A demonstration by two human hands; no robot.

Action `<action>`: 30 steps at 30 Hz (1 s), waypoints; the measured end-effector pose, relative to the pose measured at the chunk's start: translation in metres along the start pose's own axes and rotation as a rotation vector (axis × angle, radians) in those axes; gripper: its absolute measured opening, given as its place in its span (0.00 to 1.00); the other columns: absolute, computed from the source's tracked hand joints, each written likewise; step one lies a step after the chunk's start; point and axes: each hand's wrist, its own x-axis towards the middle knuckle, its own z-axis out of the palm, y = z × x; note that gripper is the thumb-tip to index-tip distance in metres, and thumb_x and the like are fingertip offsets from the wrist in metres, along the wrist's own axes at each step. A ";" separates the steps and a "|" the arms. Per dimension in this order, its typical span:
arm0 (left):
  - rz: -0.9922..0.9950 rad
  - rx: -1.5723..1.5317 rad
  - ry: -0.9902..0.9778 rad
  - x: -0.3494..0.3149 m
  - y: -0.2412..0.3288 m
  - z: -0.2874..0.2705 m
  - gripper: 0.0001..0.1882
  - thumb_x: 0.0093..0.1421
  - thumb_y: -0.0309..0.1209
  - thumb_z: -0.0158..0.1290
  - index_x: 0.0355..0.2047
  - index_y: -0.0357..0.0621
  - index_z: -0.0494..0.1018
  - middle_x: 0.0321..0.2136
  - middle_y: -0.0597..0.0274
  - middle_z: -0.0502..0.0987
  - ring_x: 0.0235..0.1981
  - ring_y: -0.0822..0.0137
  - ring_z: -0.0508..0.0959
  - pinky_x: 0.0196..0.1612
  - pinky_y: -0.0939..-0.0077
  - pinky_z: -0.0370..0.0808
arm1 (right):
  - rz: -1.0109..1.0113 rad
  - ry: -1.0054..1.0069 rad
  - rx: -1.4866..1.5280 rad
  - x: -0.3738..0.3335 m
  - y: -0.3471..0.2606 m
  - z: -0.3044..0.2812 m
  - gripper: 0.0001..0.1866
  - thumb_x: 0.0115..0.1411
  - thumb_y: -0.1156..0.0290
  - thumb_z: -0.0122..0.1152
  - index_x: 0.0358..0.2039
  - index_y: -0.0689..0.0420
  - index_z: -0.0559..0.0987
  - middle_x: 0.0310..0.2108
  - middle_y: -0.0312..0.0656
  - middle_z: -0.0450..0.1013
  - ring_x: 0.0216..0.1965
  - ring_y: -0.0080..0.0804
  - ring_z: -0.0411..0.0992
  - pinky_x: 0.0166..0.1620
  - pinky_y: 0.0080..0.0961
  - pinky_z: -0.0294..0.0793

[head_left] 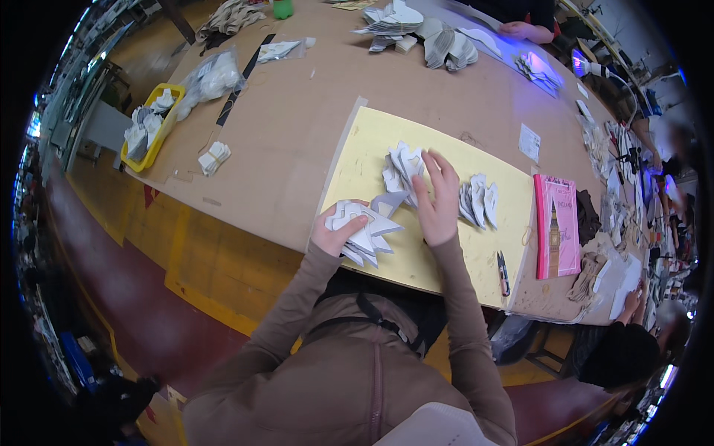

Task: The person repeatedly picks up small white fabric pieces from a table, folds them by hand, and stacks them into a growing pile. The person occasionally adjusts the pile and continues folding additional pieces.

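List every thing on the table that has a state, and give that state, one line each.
Left hand: gripping a fanned stack of white cut pieces.
Right hand: flat, fingers on a pile of cut pieces.
Third pile: untouched, fanned.
Pink book: closed, lying flat.
Yellow bin: filled with pieces.

The premises were a production workshop, apparently for cut-part assembly. A long brown worktable [297, 141] carried a yellow cutting mat [364, 160] under the right hand [439, 204], with stacks of pale cut pieces [476, 202] just right of that hand. A yellow bin [152, 152] of similar pieces stood well to the left of the left hand [335, 236]. More stacks [424, 37] lay far beyond both hands, near a co-worker's hand [520, 30]. Snips [503, 271] lay right of the right hand. The floor bore yellow painted markings [193, 293].
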 end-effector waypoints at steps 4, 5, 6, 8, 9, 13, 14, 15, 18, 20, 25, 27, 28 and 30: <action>-0.009 -0.005 0.011 0.001 0.001 -0.001 0.15 0.57 0.25 0.56 0.44 0.34 0.72 0.34 0.61 0.77 0.35 0.75 0.76 0.39 0.82 0.73 | 0.115 -0.144 0.228 -0.021 -0.019 -0.016 0.11 0.61 0.75 0.53 0.42 0.65 0.77 0.37 0.47 0.73 0.39 0.35 0.72 0.43 0.25 0.69; -0.007 -0.004 0.020 0.003 0.000 -0.001 0.14 0.56 0.25 0.57 0.44 0.34 0.73 0.35 0.62 0.77 0.35 0.76 0.75 0.39 0.82 0.73 | 0.094 -0.078 0.250 -0.024 -0.021 -0.012 0.10 0.60 0.73 0.55 0.39 0.64 0.78 0.30 0.44 0.74 0.32 0.30 0.72 0.36 0.22 0.70; -0.007 -0.025 0.057 0.003 -0.001 -0.005 0.15 0.56 0.25 0.57 0.44 0.34 0.73 0.34 0.62 0.77 0.35 0.76 0.75 0.39 0.82 0.73 | 0.173 -0.137 0.216 -0.028 -0.020 -0.010 0.10 0.60 0.72 0.57 0.39 0.64 0.78 0.27 0.44 0.73 0.29 0.28 0.72 0.33 0.23 0.69; -0.003 -0.069 0.135 0.004 -0.002 -0.022 0.15 0.56 0.24 0.56 0.44 0.34 0.73 0.34 0.62 0.77 0.35 0.75 0.76 0.39 0.81 0.73 | 0.326 -0.257 0.148 -0.040 -0.016 -0.004 0.11 0.59 0.70 0.59 0.38 0.63 0.78 0.21 0.42 0.73 0.23 0.25 0.70 0.28 0.23 0.68; 0.020 -0.064 0.157 0.007 -0.002 -0.032 0.15 0.57 0.24 0.55 0.45 0.33 0.72 0.35 0.60 0.76 0.35 0.73 0.76 0.39 0.80 0.74 | 0.326 -0.198 0.071 -0.045 -0.015 0.004 0.12 0.56 0.67 0.63 0.37 0.62 0.78 0.13 0.38 0.68 0.15 0.23 0.65 0.22 0.23 0.65; -0.012 -0.172 0.158 0.009 0.003 -0.060 0.21 0.58 0.25 0.47 0.51 0.30 0.65 0.43 0.49 0.73 0.43 0.60 0.77 0.47 0.69 0.75 | 0.353 -0.238 -0.161 -0.051 -0.019 0.023 0.10 0.54 0.67 0.64 0.35 0.59 0.79 0.10 0.36 0.66 0.12 0.24 0.65 0.20 0.20 0.64; -0.032 -0.286 0.107 0.009 0.006 -0.063 0.23 0.57 0.25 0.46 0.53 0.30 0.63 0.46 0.48 0.72 0.46 0.59 0.75 0.49 0.68 0.74 | 0.342 -0.235 -0.066 -0.052 -0.016 0.027 0.10 0.55 0.68 0.63 0.35 0.59 0.79 0.11 0.36 0.67 0.13 0.24 0.65 0.20 0.21 0.64; -0.055 -0.399 0.053 0.006 0.009 -0.064 0.25 0.57 0.24 0.45 0.55 0.31 0.60 0.48 0.47 0.70 0.49 0.58 0.73 0.52 0.67 0.72 | 0.332 -0.231 0.030 -0.054 -0.013 0.030 0.10 0.55 0.69 0.63 0.36 0.60 0.79 0.11 0.36 0.68 0.13 0.24 0.66 0.20 0.22 0.65; -0.039 -0.425 -0.014 0.000 0.012 -0.056 0.29 0.57 0.22 0.44 0.60 0.32 0.54 0.53 0.45 0.66 0.55 0.56 0.69 0.57 0.63 0.68 | 0.435 -0.261 0.522 -0.054 -0.019 0.017 0.08 0.57 0.74 0.58 0.36 0.62 0.78 0.18 0.38 0.72 0.19 0.24 0.70 0.26 0.23 0.69; -0.024 -0.353 -0.033 -0.001 0.008 -0.050 0.31 0.57 0.20 0.44 0.62 0.33 0.52 0.53 0.45 0.65 0.56 0.56 0.68 0.58 0.63 0.67 | 0.320 -0.196 0.636 -0.049 -0.021 -0.002 0.08 0.57 0.78 0.53 0.36 0.64 0.78 0.25 0.41 0.74 0.25 0.25 0.72 0.31 0.23 0.71; -0.017 -0.260 -0.142 0.006 -0.009 -0.036 0.29 0.59 0.18 0.46 0.61 0.35 0.55 0.50 0.51 0.69 0.50 0.64 0.72 0.53 0.72 0.70 | 0.147 0.071 0.476 -0.036 0.019 -0.083 0.10 0.56 0.86 0.49 0.36 0.68 0.78 0.40 0.46 0.74 0.41 0.29 0.72 0.45 0.22 0.72; -0.034 -0.197 -0.206 0.009 -0.007 -0.024 0.28 0.59 0.20 0.48 0.60 0.35 0.57 0.48 0.54 0.71 0.48 0.68 0.73 0.51 0.75 0.70 | 0.165 0.188 0.405 -0.035 0.032 -0.103 0.09 0.56 0.85 0.52 0.36 0.69 0.78 0.40 0.45 0.74 0.42 0.30 0.72 0.45 0.22 0.72; -0.042 -0.166 -0.235 0.010 -0.005 -0.017 0.27 0.60 0.21 0.49 0.60 0.35 0.58 0.47 0.56 0.72 0.46 0.69 0.73 0.50 0.77 0.70 | 0.161 0.236 0.349 -0.035 0.041 -0.108 0.09 0.55 0.84 0.54 0.37 0.69 0.78 0.40 0.44 0.74 0.42 0.29 0.72 0.45 0.22 0.72; -0.044 -0.115 -0.244 0.011 0.001 -0.001 0.24 0.60 0.23 0.51 0.57 0.35 0.63 0.44 0.60 0.74 0.43 0.74 0.74 0.47 0.81 0.71 | 0.258 0.216 0.291 -0.037 0.058 -0.116 0.08 0.55 0.83 0.55 0.37 0.68 0.78 0.40 0.44 0.74 0.42 0.28 0.72 0.45 0.21 0.71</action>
